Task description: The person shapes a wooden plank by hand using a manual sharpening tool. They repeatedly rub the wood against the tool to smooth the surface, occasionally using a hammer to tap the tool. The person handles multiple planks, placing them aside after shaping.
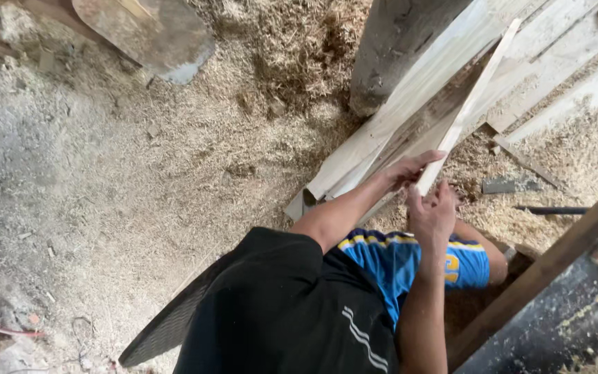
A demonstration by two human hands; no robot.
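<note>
No packages, labels, signs or screens anywhere in view.

Open sawdust floor (105, 180) lies free to the left, while stacked planks (410, 104) and a slanting beam (548, 263) crowd the right.

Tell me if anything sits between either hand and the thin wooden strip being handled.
Nothing visible does. The left hand already grips the thin wooden strip near its lower end, and the right hand sits just below that end, fingers raised toward it. The stacked planks lie behind the strip, not between.
</note>
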